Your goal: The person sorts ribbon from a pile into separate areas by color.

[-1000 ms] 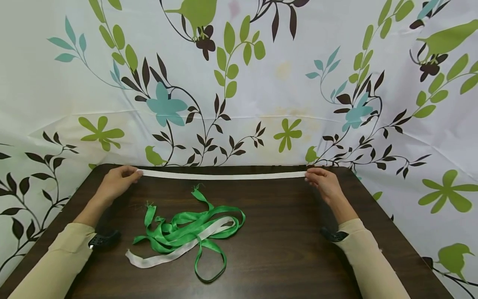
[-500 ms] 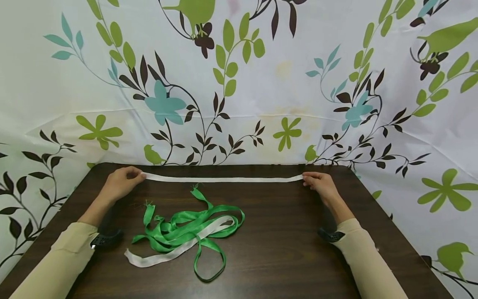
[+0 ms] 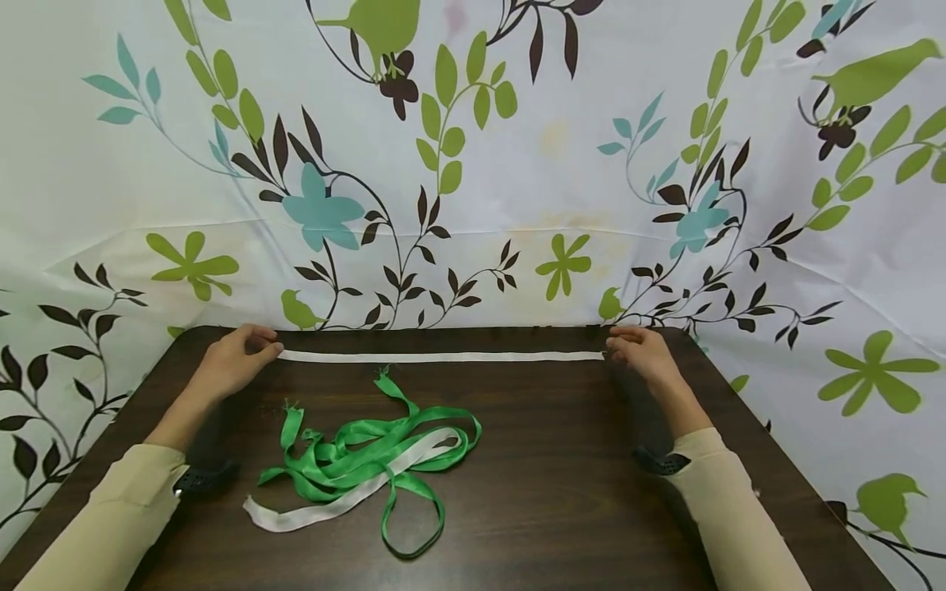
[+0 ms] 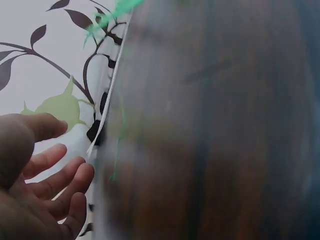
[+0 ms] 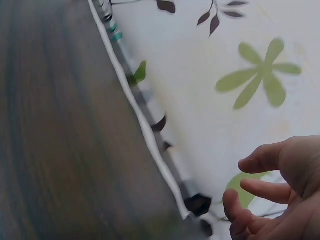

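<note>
A white ribbon [image 3: 443,358] lies stretched almost straight along the far side of the dark table. Beside its left end is my left hand [image 3: 232,361]; the left wrist view shows this hand [image 4: 45,175] with thumb and fingers apart, the ribbon's tip [image 4: 90,153] just beyond them. My right hand [image 3: 645,356] is at the other end. In the right wrist view its fingers [image 5: 260,187] are spread and clear of the ribbon [image 5: 145,125]. Closer to me, green ribbons [image 3: 369,451] lie in a loose tangle with another white ribbon [image 3: 325,509].
The dark tabletop [image 3: 547,468] reaches back to a patterned cloth [image 3: 473,164] that hangs upright behind it. Black wrist straps show at both sleeves, the left one [image 3: 205,478] and the right one [image 3: 660,463].
The far white ribbon has gone from sagging between my pinching fingers to lying on the table. Both hands have let go of its ends and moved slightly outward.
</note>
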The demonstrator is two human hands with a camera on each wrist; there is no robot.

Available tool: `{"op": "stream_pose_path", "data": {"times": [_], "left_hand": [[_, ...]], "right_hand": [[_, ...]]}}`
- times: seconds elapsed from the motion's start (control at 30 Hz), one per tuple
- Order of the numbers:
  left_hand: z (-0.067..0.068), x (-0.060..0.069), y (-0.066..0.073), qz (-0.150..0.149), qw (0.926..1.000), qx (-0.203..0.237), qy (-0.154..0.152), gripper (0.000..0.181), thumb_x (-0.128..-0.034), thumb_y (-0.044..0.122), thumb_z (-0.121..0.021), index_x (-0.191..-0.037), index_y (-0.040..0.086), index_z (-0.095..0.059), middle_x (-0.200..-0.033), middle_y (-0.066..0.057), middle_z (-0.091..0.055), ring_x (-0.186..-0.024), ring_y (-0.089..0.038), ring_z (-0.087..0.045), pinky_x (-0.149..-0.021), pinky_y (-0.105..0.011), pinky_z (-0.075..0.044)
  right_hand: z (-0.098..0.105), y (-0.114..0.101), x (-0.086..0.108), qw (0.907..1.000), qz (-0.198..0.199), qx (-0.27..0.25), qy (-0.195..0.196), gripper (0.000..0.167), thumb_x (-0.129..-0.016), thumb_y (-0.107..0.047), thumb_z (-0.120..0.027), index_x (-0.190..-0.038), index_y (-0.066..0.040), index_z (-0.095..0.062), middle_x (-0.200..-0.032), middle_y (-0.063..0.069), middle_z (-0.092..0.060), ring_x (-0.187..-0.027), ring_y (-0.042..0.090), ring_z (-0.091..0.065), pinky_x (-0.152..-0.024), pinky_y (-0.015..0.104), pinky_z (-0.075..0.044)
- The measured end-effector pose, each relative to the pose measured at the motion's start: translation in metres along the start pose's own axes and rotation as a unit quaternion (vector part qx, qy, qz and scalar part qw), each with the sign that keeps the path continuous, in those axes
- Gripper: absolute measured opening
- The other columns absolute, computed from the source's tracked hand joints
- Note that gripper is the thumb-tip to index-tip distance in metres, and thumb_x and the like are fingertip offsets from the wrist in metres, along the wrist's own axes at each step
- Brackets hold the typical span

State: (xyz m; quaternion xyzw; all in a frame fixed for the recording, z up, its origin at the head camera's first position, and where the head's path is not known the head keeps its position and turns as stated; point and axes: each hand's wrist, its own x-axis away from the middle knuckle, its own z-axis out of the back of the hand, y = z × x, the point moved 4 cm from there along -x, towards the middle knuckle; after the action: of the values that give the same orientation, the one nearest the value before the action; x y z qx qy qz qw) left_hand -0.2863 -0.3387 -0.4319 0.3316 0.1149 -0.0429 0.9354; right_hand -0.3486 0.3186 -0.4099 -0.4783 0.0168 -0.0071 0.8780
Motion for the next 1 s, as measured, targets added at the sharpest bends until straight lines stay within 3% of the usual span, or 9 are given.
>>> {"op": "stream_pose_path", "data": {"times": [0.17, 0.33, 0.47, 0.6, 0.73, 0.9, 1.0], "left_hand": [[0.014, 0.001, 0.017, -0.021, 0.9996, 0.001, 0.018, 0.041, -0.105, 0.031, -0.059, -0.127, -0.003, -0.058, -0.112, -0.026, -0.064, -0.106, -0.046, -0.06, -0.082, -0.06, -0.044], [0.018, 0.001, 0.052, -0.049, 0.9984, 0.023, 0.018, 0.04, -0.1053, 0.032, -0.059, -0.129, -0.001, -0.058, -0.113, -0.023, -0.065, -0.106, -0.047, -0.064, -0.079, -0.056, -0.048], [0.007, 0.011, 0.087, -0.056, 0.9952, 0.064, -0.047, 0.041, -0.1055, 0.037, -0.058, -0.131, 0.005, -0.059, -0.114, -0.016, -0.066, -0.103, -0.039, -0.065, -0.079, -0.049, -0.05], [-0.006, 0.028, 0.125, -0.073, 0.9814, 0.123, -0.127, 0.034, -0.1045, 0.036, -0.061, -0.128, 0.013, -0.062, -0.11, -0.006, -0.068, -0.099, -0.028, -0.066, -0.082, -0.046, -0.052], [-0.022, 0.044, 0.157, -0.12, 0.9686, 0.142, -0.165, 0.023, -0.1033, 0.033, -0.064, -0.121, 0.019, -0.066, -0.106, 0.0, -0.069, -0.095, -0.02, -0.067, -0.078, -0.039, -0.054], [-0.052, 0.062, 0.179, -0.15, 0.9498, 0.16, -0.223, 0.018, -0.1032, 0.034, -0.064, -0.117, 0.023, -0.067, -0.104, 0.001, -0.07, -0.093, -0.022, -0.067, -0.077, -0.034, -0.054], [-0.067, 0.07, 0.186, -0.168, 0.9383, 0.162, -0.255, 0.02, -0.1035, 0.035, -0.063, -0.117, 0.021, -0.067, -0.104, 0.001, -0.069, -0.092, -0.02, -0.066, -0.076, -0.035, -0.053]], "right_hand": [[-0.005, -0.023, 0.009, 0.9996, 0.02, 0.0, -0.021, 0.048, -0.105, -0.025, -0.06, -0.143, 0.002, -0.052, -0.136, 0.025, -0.056, -0.113, 0.045, -0.06, -0.092, 0.053, -0.046], [-0.012, -0.05, 0.018, 0.996, 0.06, 0.021, -0.062, 0.043, -0.104, -0.026, -0.061, -0.14, -0.003, -0.056, -0.131, 0.019, -0.06, -0.108, 0.038, -0.063, -0.081, 0.039, -0.05], [-0.023, -0.075, 0.031, 0.9841, 0.113, 0.048, -0.128, 0.038, -0.105, -0.025, -0.062, -0.137, -0.005, -0.059, -0.125, 0.017, -0.062, -0.102, 0.034, -0.065, -0.078, 0.038, -0.053], [-0.044, -0.098, 0.046, 0.9651, 0.151, 0.044, -0.21, 0.036, -0.105, -0.028, -0.062, -0.136, -0.01, -0.06, -0.123, 0.014, -0.064, -0.103, 0.033, -0.067, -0.083, 0.048, -0.054], [-0.06, -0.116, 0.059, 0.9482, 0.176, 0.041, -0.261, 0.033, -0.104, -0.028, -0.063, -0.134, -0.016, -0.062, -0.121, 0.007, -0.066, -0.101, 0.028, -0.069, -0.085, 0.055, -0.052], [-0.073, -0.123, 0.069, 0.9359, 0.198, 0.046, -0.288, 0.029, -0.103, -0.026, -0.064, -0.131, -0.018, -0.064, -0.112, 0.005, -0.069, -0.096, 0.026, -0.069, -0.079, 0.05, -0.054], [-0.085, -0.12, 0.071, 0.9289, 0.208, 0.033, -0.305, 0.028, -0.104, -0.022, -0.063, -0.131, -0.015, -0.063, -0.113, 0.007, -0.067, -0.098, 0.033, -0.067, -0.079, 0.052, -0.054]]}}
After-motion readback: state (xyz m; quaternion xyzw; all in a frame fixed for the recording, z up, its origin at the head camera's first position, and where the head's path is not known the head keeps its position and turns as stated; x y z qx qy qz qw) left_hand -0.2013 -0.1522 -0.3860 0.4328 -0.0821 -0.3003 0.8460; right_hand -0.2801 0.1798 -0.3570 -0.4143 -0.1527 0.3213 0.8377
